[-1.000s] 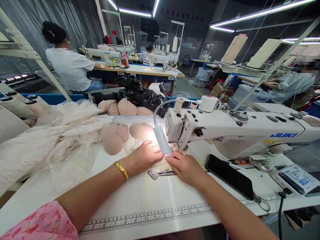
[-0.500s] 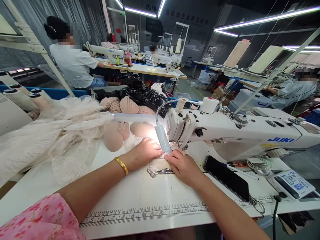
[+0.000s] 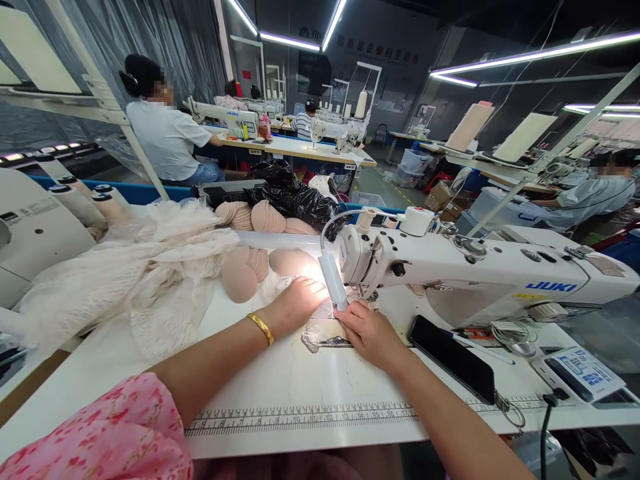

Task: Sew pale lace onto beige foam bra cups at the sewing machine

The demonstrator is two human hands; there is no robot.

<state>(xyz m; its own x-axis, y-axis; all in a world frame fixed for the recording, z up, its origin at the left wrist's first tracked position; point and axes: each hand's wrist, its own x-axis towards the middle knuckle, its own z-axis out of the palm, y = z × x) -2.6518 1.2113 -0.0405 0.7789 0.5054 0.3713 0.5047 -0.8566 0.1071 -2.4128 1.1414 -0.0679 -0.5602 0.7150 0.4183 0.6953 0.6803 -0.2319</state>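
My left hand (image 3: 296, 308) lies flat, fingers stretched forward, on pale lace fabric (image 3: 273, 285) beside the sewing machine's (image 3: 400, 260) needle end. A beige foam bra cup (image 3: 293, 261) sits just beyond it under the bright light. My right hand (image 3: 371, 333) is closed, thumb and forefinger pinching the fabric's near edge close to the needle area. The tubular lamp (image 3: 332, 277) on a bendy neck hangs between both hands and hides part of the fabric. The needle and presser foot are mostly out of sight.
Stacked bra cups (image 3: 241, 272) and a heap of cream lace (image 3: 145, 267) lie left. A black phone (image 3: 453, 357), a pen and a control panel (image 3: 583, 373) lie right. Printed ruler marks run along the table's front edge. A co-worker (image 3: 167, 133) sits at another machine.
The camera view has tilted and shifted slightly, so the whole scene moves in frame. My left hand has slid slightly nearer the lamp; its fingertips now lie more behind it. My right hand stays nearly in place.
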